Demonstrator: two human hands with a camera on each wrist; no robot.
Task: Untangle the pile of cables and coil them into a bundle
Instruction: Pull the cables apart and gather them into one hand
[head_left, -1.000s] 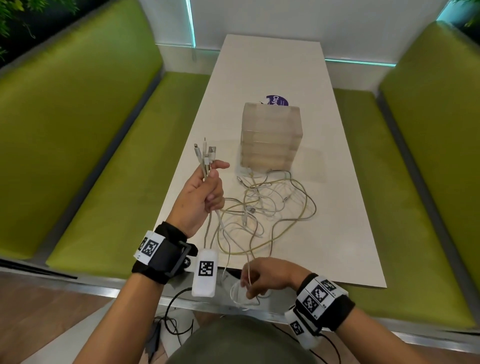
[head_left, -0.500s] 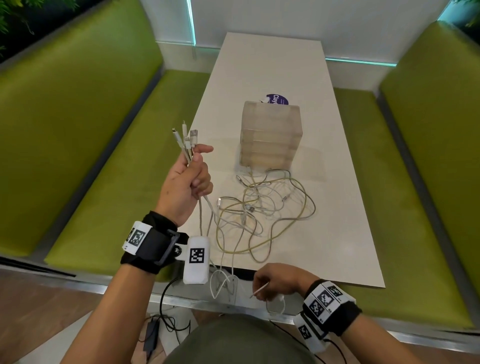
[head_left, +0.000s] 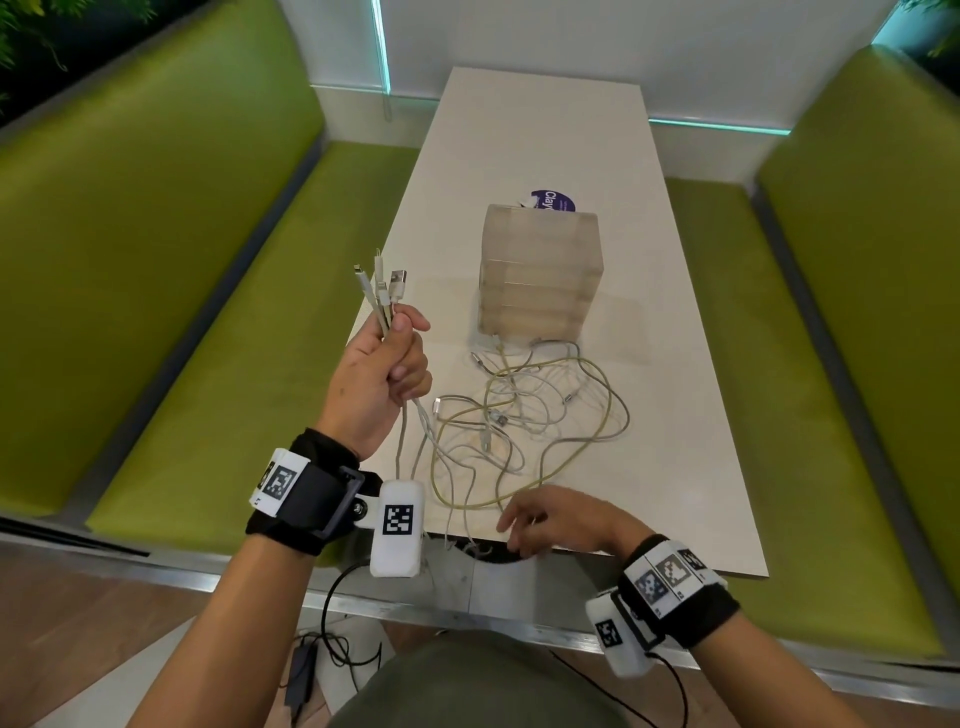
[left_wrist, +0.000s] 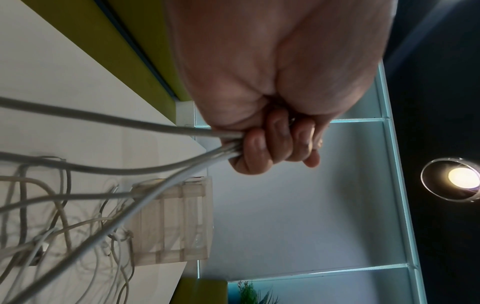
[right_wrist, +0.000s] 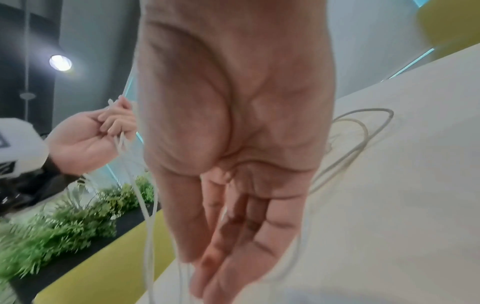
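Note:
My left hand (head_left: 400, 353) is raised over the table's left edge and grips several white and beige cables just below their connectors (head_left: 382, 286), which stick up above the fist. In the left wrist view the left hand's curled fingers (left_wrist: 275, 152) wrap those cables. The strands run down into a loose tangled cable pile (head_left: 530, 415) on the white table (head_left: 675, 415). My right hand (head_left: 524, 525) hovers at the table's near edge beside the pile's closest loops. In the right wrist view the right hand (right_wrist: 228, 236) has straight fingers, with thin strands hanging past them.
A translucent stacked plastic box (head_left: 540, 280) stands just behind the pile, with a purple sticker (head_left: 553, 200) beyond it. Green benches (head_left: 182, 312) flank the table on both sides. A black cord (head_left: 332, 623) hangs below the near edge.
My right hand let go of the thin cable it pinched below the edge and rose to the table's near edge, fingers now straight. The left hand keeps its grip, barely shifted.

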